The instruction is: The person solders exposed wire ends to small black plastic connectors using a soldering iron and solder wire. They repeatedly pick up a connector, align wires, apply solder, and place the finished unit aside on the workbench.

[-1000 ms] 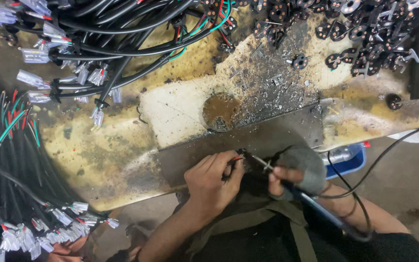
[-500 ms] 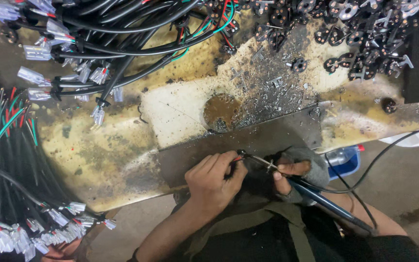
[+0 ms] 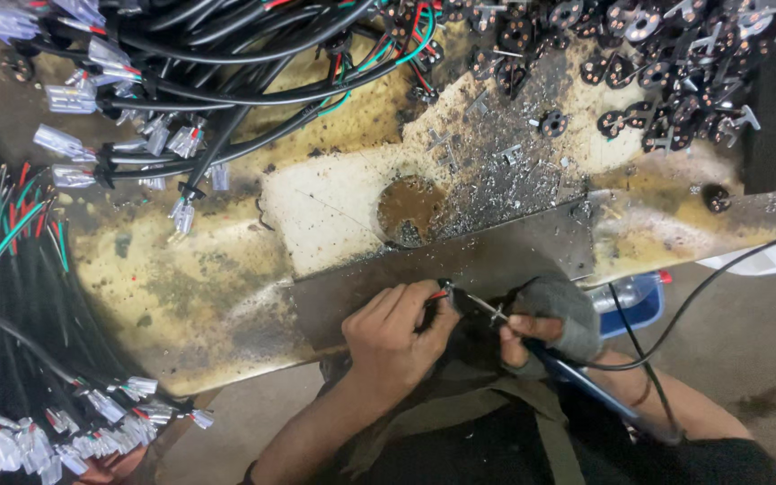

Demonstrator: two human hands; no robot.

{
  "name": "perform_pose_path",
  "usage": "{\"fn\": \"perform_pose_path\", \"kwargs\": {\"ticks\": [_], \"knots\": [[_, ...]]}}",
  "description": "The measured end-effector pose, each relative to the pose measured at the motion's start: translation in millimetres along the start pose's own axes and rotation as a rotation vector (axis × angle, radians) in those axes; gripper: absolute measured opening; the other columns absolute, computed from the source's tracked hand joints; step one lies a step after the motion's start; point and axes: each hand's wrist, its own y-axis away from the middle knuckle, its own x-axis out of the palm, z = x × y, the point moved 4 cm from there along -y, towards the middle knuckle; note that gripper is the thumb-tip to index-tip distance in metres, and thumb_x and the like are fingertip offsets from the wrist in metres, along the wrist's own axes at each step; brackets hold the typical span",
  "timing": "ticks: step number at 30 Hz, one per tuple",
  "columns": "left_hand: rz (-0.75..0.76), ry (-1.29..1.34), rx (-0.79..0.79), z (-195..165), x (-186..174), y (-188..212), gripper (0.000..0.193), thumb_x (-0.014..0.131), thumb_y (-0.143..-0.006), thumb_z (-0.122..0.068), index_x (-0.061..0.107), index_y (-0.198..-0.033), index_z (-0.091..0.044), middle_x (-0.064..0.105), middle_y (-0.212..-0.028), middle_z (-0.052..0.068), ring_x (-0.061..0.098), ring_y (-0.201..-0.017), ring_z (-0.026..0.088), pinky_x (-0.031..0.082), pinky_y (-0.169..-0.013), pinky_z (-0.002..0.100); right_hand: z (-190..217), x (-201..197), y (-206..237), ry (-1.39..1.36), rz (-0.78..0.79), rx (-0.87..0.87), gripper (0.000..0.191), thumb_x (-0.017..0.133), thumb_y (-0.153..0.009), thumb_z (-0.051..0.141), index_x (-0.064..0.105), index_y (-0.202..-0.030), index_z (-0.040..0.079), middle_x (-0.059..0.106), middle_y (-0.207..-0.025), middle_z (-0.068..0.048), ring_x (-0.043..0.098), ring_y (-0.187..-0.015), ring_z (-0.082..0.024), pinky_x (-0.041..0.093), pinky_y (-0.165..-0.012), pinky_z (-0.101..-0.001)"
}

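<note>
My left hand (image 3: 395, 337) pinches a thin red and black wire end (image 3: 442, 294) at the front edge of a scorched, stained workbench (image 3: 226, 287). My right hand (image 3: 545, 325), in a grey fingerless glove, grips a soldering iron (image 3: 577, 377) with a blue handle. Its metal tip (image 3: 482, 307) meets the wire end between the two hands. A black cord (image 3: 675, 314) runs off from the iron to the right.
Bundles of black cables with clear plastic connectors (image 3: 181, 99) cover the bench's top left. More red, green and black wires (image 3: 11, 269) lie at the left. Several small black round parts (image 3: 657, 63) are heaped top right. Metal scraps (image 3: 505, 171) surround a hole (image 3: 409, 208). A blue tray (image 3: 639, 310) sits below.
Both hands stay at the bench edge. The soldering iron tip has shifted slightly against the wire end; the camera has moved a little.
</note>
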Motion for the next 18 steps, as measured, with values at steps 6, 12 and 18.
{"fn": "perform_pose_path", "kwargs": {"ticks": [6,12,18], "knots": [[0.0,0.009,-0.037,1,1,1,0.015,0.081,-0.081,-0.009,0.069,-0.091,-0.008,0.061,-0.069,0.002,0.059,-0.056,0.017,0.046,-0.05,0.032,42,8,7,0.469,-0.225,-0.599,0.014,0.067,-0.097,0.015,0.065,-0.084,0.009,0.063,-0.066,-0.009,0.062,-0.06,-0.025,0.047,-0.059,-0.0381],[-0.006,0.002,-0.072,1,2,0,0.015,0.081,-0.081,-0.01,0.068,-0.088,-0.01,0.062,-0.069,0.001,0.061,-0.056,0.017,0.047,-0.051,0.032,38,10,1,0.444,0.051,-0.338,0.017,0.07,-0.086,0.013,0.066,-0.073,0.022,0.064,-0.063,0.002,0.063,-0.06,-0.019,0.048,-0.058,-0.0317],[-0.019,0.003,-0.076,1,2,1,0.015,0.081,-0.081,-0.01,0.068,-0.089,-0.01,0.064,-0.071,0.002,0.061,-0.057,0.017,0.048,-0.051,0.032,30,12,10,0.272,-0.377,-0.029,0.017,0.07,-0.087,0.008,0.061,-0.073,0.013,0.059,-0.063,0.003,0.06,-0.056,-0.012,0.045,-0.051,-0.0265]]}}
